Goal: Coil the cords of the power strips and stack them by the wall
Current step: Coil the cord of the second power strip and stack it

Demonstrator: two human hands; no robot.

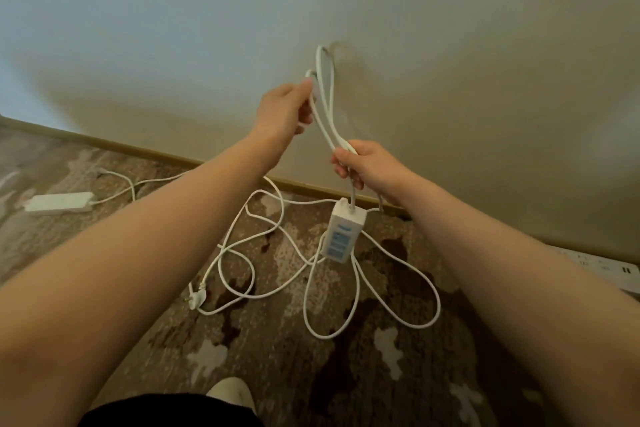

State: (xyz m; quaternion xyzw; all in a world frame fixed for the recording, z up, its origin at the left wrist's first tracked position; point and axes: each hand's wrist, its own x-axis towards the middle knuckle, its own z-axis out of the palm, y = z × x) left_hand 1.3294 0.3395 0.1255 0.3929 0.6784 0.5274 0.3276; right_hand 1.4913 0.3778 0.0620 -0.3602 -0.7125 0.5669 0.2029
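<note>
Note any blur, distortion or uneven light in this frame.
Head view: wide-angle bends the baseboard; both forearms and the far strip are soft, the hanging strip sharper; light is dim and warm, the wall bluish toward the left; the cord casts a faint shadow on it.

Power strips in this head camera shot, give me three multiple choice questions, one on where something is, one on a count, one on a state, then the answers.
1. Where is the power strip with blue sockets?
A. Flat on the carpet
B. Hanging from its cord below the right hand
C. Stacked on another strip

2. How many power strips are visible?
A. One
B. Two
C. Three

3. What state is the cord between the hands in?
A. Folded into loops
B. Plugged into the wall
C. Lying untouched

Answers: 1 B, it dangles under the right hand. 2 C, one hangs, a second lies at left, a third at right by the wall. 3 A, loops run from the left hand to the right.
</note>
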